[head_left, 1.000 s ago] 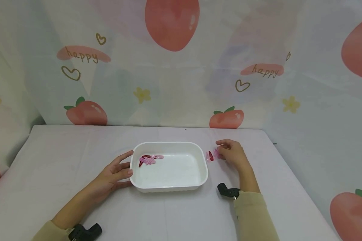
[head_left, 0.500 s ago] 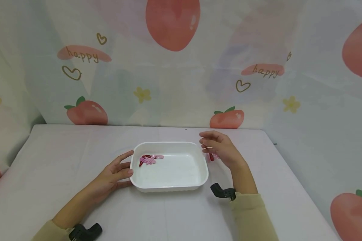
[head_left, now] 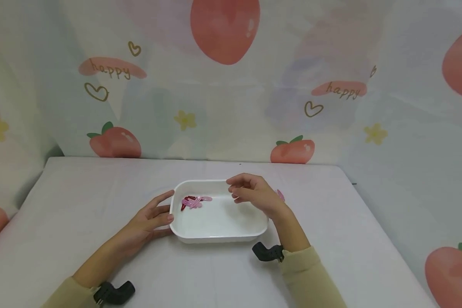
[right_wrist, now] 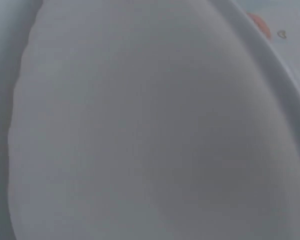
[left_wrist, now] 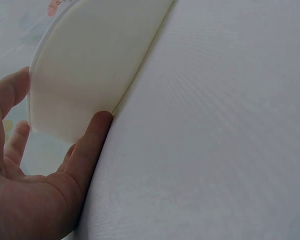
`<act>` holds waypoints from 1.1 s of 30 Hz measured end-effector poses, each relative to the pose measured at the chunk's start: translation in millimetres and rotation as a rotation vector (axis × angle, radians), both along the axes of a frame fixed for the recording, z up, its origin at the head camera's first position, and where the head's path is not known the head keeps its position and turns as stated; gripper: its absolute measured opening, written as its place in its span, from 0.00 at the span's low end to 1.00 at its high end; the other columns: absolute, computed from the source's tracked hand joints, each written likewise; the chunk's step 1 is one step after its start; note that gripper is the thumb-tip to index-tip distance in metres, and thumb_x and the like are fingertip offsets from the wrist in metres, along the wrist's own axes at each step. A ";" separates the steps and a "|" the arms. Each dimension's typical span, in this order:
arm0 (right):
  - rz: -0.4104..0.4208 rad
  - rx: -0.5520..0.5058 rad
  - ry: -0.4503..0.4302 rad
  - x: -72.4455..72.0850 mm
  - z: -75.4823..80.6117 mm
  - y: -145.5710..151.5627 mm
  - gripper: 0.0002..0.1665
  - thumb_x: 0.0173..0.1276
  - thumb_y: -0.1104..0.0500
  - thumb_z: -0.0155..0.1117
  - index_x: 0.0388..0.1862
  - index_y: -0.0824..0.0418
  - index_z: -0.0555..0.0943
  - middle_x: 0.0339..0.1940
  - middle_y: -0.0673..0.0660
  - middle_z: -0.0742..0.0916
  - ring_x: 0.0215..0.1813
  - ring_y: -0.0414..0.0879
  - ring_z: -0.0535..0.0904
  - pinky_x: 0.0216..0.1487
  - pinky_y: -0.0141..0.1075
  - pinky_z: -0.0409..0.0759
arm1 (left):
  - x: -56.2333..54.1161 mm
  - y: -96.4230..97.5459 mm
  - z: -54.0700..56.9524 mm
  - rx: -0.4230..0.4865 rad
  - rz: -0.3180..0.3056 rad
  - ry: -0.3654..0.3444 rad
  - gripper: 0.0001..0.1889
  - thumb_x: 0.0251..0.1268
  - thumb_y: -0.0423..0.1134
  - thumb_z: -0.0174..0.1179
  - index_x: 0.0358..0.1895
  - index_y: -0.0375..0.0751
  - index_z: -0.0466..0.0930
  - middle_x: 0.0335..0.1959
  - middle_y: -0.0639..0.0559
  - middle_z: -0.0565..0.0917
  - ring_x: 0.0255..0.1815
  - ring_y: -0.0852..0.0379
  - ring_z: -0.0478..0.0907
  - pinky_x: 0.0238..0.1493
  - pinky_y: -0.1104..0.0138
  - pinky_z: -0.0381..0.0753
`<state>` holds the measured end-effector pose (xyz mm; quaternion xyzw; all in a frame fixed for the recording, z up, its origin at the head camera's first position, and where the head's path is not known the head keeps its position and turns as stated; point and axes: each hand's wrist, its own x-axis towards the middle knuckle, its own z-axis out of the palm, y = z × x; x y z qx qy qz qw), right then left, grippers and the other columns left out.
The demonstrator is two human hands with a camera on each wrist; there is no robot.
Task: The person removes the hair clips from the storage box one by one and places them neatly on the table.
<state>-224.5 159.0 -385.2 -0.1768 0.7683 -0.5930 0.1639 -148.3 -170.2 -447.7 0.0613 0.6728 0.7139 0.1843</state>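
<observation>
A white plastic tray (head_left: 219, 231) stands on the table, with several pink and red hair clips (head_left: 194, 202) in a small heap at its left end. My left hand (head_left: 154, 219) rests against the tray's left end, fingers spread along its outer wall. In the left wrist view, fingertips of the left hand (left_wrist: 35, 200) touch the tray's wall (left_wrist: 90, 65). Above the tray's right half hovers my right hand (head_left: 254, 194), fingers bent and thumb near them; whether a clip is between them is hidden. Beyond the right wrist, a pink hair clip (head_left: 280, 195) lies on the table, partly covered.
The white-covered table (head_left: 111, 184) meets a patterned backdrop (head_left: 231, 111) at its back edge. Black wrist cameras (head_left: 268, 251) sit on both wrists. Only the pale tray interior (right_wrist: 155, 125) fills the right wrist view, blurred, without fingers.
My right hand has moved left from the row of clips beside the tray to over the tray's right half. The left hand stays at the tray's end. The head view has shifted slightly.
</observation>
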 end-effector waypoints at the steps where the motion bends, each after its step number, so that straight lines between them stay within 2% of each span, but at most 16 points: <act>1: 0.006 0.005 0.001 0.2 0.2 -4.2 0.19 0.71 0.64 0.62 0.59 0.66 0.79 0.54 0.75 0.80 0.54 0.73 0.76 0.50 0.42 0.86 | -0.4 0.2 0.0 0.002 0.002 -0.003 0.36 0.73 0.37 0.58 0.78 0.60 0.52 0.75 0.36 0.60 0.70 0.38 0.68 0.61 0.48 0.79; 6: 0.054 -0.013 0.006 0.6 2.9 -24.9 0.17 0.71 0.63 0.62 0.58 0.64 0.79 0.53 0.73 0.81 0.54 0.72 0.77 0.51 0.41 0.86 | -2.1 -0.2 -0.6 0.012 0.003 0.000 0.36 0.73 0.36 0.58 0.79 0.58 0.52 0.75 0.34 0.60 0.69 0.38 0.69 0.60 0.48 0.79; 11: 0.097 -0.105 0.010 1.6 12.8 -43.2 0.17 0.72 0.64 0.62 0.58 0.65 0.79 0.50 0.70 0.82 0.53 0.69 0.78 0.52 0.43 0.85 | -4.0 -1.0 -1.6 0.019 -0.004 0.005 0.36 0.73 0.36 0.58 0.79 0.58 0.52 0.75 0.34 0.60 0.69 0.37 0.69 0.60 0.48 0.79; 15: 0.123 -0.168 0.024 2.3 22.7 -58.2 0.17 0.72 0.64 0.62 0.58 0.64 0.79 0.50 0.70 0.82 0.50 0.63 0.80 0.53 0.43 0.85 | -4.5 -1.4 -2.4 0.016 0.001 0.000 0.36 0.73 0.36 0.58 0.79 0.58 0.52 0.75 0.34 0.60 0.68 0.38 0.69 0.60 0.48 0.80; 19: 0.126 -0.195 0.026 3.3 23.9 -68.9 0.17 0.72 0.65 0.61 0.58 0.66 0.79 0.49 0.68 0.83 0.46 0.56 0.82 0.52 0.43 0.85 | -4.3 -0.5 -2.7 0.017 -0.001 -0.005 0.36 0.73 0.36 0.58 0.79 0.58 0.52 0.75 0.33 0.60 0.68 0.38 0.70 0.60 0.48 0.79; 21: 0.126 -0.176 0.019 3.8 20.3 -72.6 0.17 0.71 0.65 0.61 0.58 0.66 0.79 0.49 0.68 0.83 0.46 0.53 0.82 0.51 0.43 0.86 | -4.6 0.2 -3.2 0.022 -0.004 -0.004 0.36 0.73 0.36 0.57 0.79 0.57 0.52 0.75 0.33 0.60 0.68 0.38 0.70 0.60 0.47 0.79; 28: 0.124 -0.041 -0.004 3.4 -4.0 -85.4 0.19 0.72 0.63 0.61 0.59 0.70 0.78 0.54 0.74 0.81 0.53 0.66 0.80 0.51 0.47 0.86 | -2.5 -1.7 -3.4 0.031 -0.012 0.005 0.37 0.73 0.36 0.57 0.79 0.56 0.51 0.75 0.33 0.60 0.69 0.38 0.70 0.60 0.47 0.79; 33: 0.089 0.082 0.041 2.8 -12.2 -87.8 0.18 0.70 0.65 0.61 0.57 0.68 0.80 0.53 0.66 0.85 0.49 0.54 0.82 0.48 0.40 0.86 | -3.7 -0.7 -3.2 0.061 -0.024 0.004 0.36 0.73 0.34 0.57 0.79 0.56 0.51 0.75 0.33 0.60 0.68 0.39 0.70 0.61 0.48 0.79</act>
